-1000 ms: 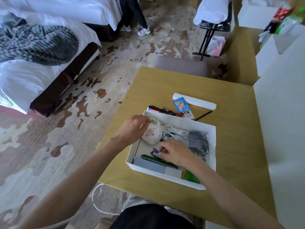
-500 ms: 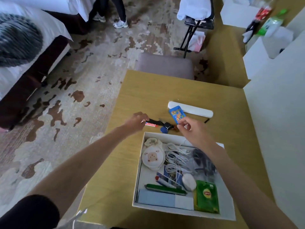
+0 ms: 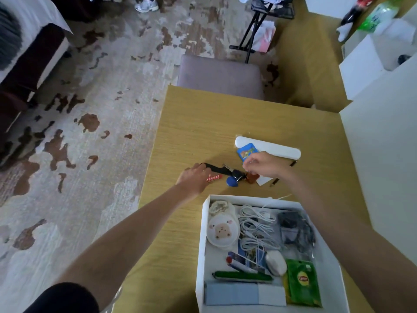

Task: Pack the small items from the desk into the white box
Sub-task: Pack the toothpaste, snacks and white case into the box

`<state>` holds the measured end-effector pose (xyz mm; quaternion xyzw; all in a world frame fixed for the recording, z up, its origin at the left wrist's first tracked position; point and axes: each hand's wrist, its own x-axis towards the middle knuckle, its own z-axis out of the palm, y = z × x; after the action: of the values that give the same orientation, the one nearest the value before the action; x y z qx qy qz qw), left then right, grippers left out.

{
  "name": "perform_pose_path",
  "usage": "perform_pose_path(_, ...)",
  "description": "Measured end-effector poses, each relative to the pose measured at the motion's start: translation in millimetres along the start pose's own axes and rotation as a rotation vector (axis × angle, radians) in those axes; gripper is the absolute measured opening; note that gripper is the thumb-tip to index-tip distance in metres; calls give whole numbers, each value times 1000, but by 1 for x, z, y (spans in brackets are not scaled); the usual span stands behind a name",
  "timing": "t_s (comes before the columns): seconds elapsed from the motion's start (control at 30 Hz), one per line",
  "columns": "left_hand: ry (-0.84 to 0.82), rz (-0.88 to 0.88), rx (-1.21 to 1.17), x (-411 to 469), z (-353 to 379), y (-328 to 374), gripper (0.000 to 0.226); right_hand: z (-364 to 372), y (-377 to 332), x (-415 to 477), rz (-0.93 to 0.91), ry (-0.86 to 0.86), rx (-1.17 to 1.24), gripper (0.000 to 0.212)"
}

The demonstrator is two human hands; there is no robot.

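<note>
The white box (image 3: 201,245) sits on the near right of the wooden desk (image 3: 203,123). It holds a round bear pouch (image 3: 223,231), white cables (image 3: 255,229), a green tea packet (image 3: 302,281) and several other items. Beyond it, my left hand (image 3: 194,177) grips a small red stick (image 3: 214,177) next to a black strap (image 3: 216,168). A key bunch with a blue fob (image 3: 232,181) lies between my hands. My right hand (image 3: 264,164) pinches the lower edge of a blue packet (image 3: 247,151), which leans on a long white case (image 3: 275,148).
A black pencil (image 3: 275,181) and a white card (image 3: 264,180) lie under my right wrist. A mauve chair (image 3: 221,75) stands at the desk's far edge. White panels (image 3: 383,154) rise along the right. A bed (image 3: 29,53) is far left on patterned carpet.
Both hands left the box and reached to the items beyond it. The left went to the red stick and black strap, the right to the blue packet. The view tilted down.
</note>
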<state>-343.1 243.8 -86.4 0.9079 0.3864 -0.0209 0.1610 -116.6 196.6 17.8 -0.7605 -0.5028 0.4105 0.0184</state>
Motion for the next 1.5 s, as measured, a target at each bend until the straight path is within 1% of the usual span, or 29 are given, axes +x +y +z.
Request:
perform_pose_path(0.07,-6,-19,-32,-4,2,-3,31,10,-13,11,-48,-21,-96,22)
perform_pose_path(0.13,-13,-53,-94,-10,3,-8,32,22,-26,23,-74,-29,-182,22)
perform_pose_path(0.2,-3,-122,-239,-21,0,-15,28,34,-38,35,-89,-44,-287,25)
perform_pose_path(0.27,44,-221,-419,-35,-8,-21,23,43,-46,45,-141,-36,-455,31)
perform_pose_path(0.33,115,-307,-555,-51,-19,-25,16,52,-52,53,-229,13,-614,28)
perform_pose_path(0.37,140,-330,-610,-59,-26,-25,14,56,-53,56,-265,42,-656,24)
perform_pose_path(0.47,157,-346,-783,-83,-48,-17,10,60,-52,65,-320,49,-699,19)
perform_pose_path(0.53,177,-352,-875,-98,-62,-8,9,58,-49,69,-323,-8,-765,24)
perform_pose_path(0.6,232,-345,-923,-110,-73,2,14,57,-45,70,-318,-64,-810,28)
perform_pose_path(0.67,284,-321,-980,-120,-82,13,16,56,-42,68,-357,-80,-819,23)
perform_pose_path(0.77,354,-301,-1032,-131,-94,31,14,54,-37,56,-444,-64,-706,12)
perform_pose_path(0.87,383,-256,-1074,-141,-101,52,13,48,-30,37,-523,27,-558,12)
perform_pose_path(0.97,358,-181,-1085,-149,-100,78,15,35,-21,12,-573,151,-448,15)
perform_pose_path(1.07,310,-152,-1026,-154,-90,105,16,18,-8,-19,-534,248,-285,21)
perform_pose_path(1.13,272,-150,-1000,-157,-81,122,15,5,2,-40,-553,303,-154,16)
perform_pose_path(1.2,227,-131,-970,-162,-75,135,16,-8,13,-64,-620,360,14,12)
perform_pose_path(1.3,142,-100,-805,-169,-65,150,20,-26,27,-107,-761,446,202,8)
perform_pose_path(1.37,87,-101,-647,-173,-58,159,17,-33,35,-138,-856,469,289,12)
perform_pose_path(1.43,4,-99,-498,-175,-49,167,19,-33,46,-168,-925,465,320,13)
perform_pose_path(1.5,-88,-76,-326,-175,-39,175,22,-29,59,-193,-952,451,262,13)
